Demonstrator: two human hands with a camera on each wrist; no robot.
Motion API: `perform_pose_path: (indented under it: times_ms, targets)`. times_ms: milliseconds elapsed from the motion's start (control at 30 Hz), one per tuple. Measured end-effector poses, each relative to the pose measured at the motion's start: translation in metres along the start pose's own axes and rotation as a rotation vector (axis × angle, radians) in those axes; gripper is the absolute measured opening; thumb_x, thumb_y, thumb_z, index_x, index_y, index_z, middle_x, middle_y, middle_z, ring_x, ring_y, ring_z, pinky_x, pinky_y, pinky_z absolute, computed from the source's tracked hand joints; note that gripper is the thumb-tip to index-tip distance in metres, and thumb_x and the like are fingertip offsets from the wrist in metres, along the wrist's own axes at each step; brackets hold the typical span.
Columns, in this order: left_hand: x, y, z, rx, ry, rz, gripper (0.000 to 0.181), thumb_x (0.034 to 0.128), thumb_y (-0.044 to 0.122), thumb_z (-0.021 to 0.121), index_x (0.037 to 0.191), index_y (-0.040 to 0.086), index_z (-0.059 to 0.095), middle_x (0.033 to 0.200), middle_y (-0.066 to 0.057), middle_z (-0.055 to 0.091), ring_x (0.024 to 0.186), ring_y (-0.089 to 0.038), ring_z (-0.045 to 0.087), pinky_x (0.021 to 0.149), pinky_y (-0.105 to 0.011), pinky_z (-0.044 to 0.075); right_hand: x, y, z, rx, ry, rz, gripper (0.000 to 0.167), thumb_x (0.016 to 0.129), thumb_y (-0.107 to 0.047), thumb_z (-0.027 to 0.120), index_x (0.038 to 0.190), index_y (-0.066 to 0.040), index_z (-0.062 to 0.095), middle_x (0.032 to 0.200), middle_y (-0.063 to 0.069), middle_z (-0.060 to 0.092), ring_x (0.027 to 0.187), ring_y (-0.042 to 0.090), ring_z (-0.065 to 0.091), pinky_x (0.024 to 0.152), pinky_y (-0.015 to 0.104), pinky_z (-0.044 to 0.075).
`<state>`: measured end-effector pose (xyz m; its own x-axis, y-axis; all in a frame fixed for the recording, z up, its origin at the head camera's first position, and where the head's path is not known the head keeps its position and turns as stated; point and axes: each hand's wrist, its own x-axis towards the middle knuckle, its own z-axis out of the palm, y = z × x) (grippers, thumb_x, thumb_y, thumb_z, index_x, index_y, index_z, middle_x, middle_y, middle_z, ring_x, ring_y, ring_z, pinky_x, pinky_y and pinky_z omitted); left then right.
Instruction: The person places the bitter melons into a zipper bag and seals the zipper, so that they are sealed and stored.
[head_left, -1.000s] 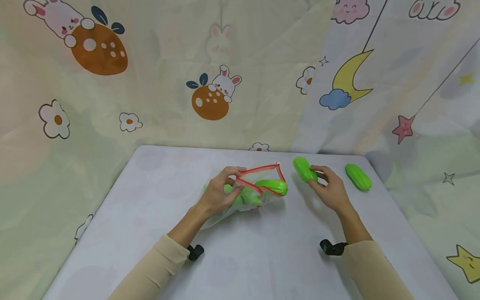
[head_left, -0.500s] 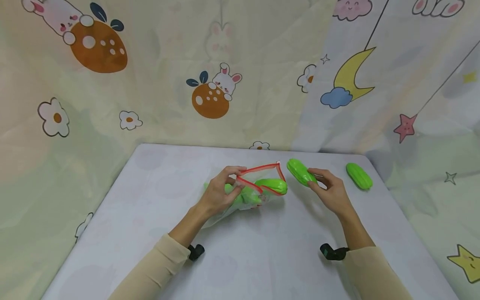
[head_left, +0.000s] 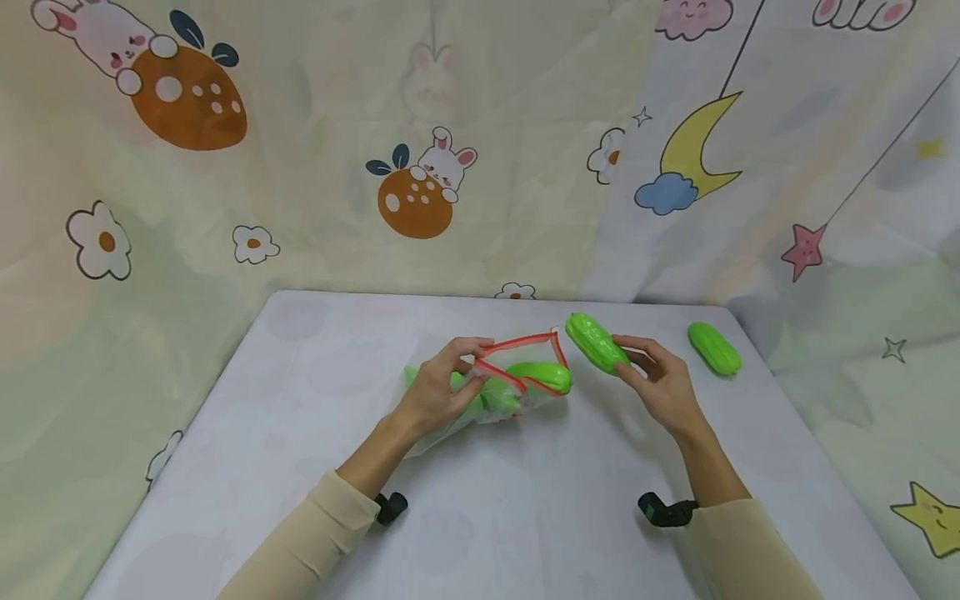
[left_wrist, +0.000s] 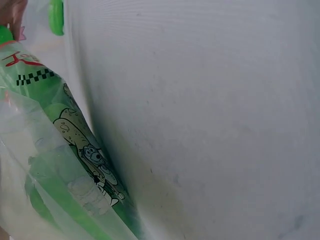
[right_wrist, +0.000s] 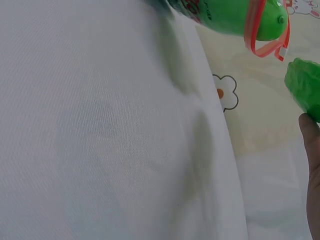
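My left hand [head_left: 437, 390] pinches the mouth edge of a clear zip bag [left_wrist: 80, 145] with a red zip strip and printed cartoon figures. The bag lies on its side, its mouth spread toward the right. Inside are several green toy cucumbers, partly hidden by hand and film; one toy cucumber [head_left: 542, 377] lies at the mouth with its end poking out. Between thumb and fingers of my right hand [head_left: 660, 382] is another ribbed toy cucumber [head_left: 596, 342], held above the table just right of the bag's mouth and apart from it. In the right wrist view its tip [right_wrist: 303, 85] faces the red strip.
One more toy cucumber [head_left: 715, 348] lies on the table's far right. The pale cloth-covered table [head_left: 525, 517] ends at a back edge against a printed curtain [head_left: 315, 167]. Black wrist cameras [head_left: 667, 510] sit at both cuffs.
My right hand has turned the toy cucumber and brought it a little left, closer to the bag's mouth. The left hand and the bag stay nearly still; the head view shifts slightly.
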<state>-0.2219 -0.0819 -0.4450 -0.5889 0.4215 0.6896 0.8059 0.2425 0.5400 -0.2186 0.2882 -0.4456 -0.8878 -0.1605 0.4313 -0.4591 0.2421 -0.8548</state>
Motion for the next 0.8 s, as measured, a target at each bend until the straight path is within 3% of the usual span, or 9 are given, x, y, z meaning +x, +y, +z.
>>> perform_pose_path:
  times_ms: [367, 567, 800]
  targets:
    - [-0.001, -0.002, -0.005, 0.015, 0.031, -0.045, 0.038, 0.0937, 0.003, 0.072, 0.126, 0.009, 0.052, 0.139, -0.011, 0.062, 0.077, -0.015, 0.072, 0.074, -0.03, 0.06, 0.001, -0.008, 0.002, 0.097, -0.068, -0.052, 0.042, 0.088, 0.016, 0.07, 0.128, 0.011, 0.06, 0.131, 0.015, 0.062, 0.119, 0.019, 0.063, 0.095, 0.023, 0.055]
    - [0.001, -0.003, -0.006, 0.019, 0.03, -0.044, 0.04, 0.0939, 0.003, 0.072, 0.127, 0.01, 0.05, 0.14, -0.008, 0.061, 0.078, -0.015, 0.072, 0.074, -0.031, 0.06, -0.001, -0.012, 0.005, 0.098, -0.086, -0.018, 0.043, 0.088, 0.014, 0.071, 0.129, 0.008, 0.06, 0.13, 0.01, 0.064, 0.116, 0.021, 0.065, 0.09, 0.025, 0.058]
    - [0.002, -0.002, -0.006, 0.026, 0.038, -0.039, 0.041, 0.093, 0.001, 0.073, 0.126, 0.01, 0.05, 0.14, -0.009, 0.061, 0.079, -0.016, 0.073, 0.075, -0.028, 0.06, 0.001, -0.017, 0.008, 0.083, -0.137, -0.043, 0.039, 0.089, 0.013, 0.069, 0.127, 0.008, 0.063, 0.128, 0.011, 0.067, 0.115, 0.019, 0.066, 0.093, 0.025, 0.056]
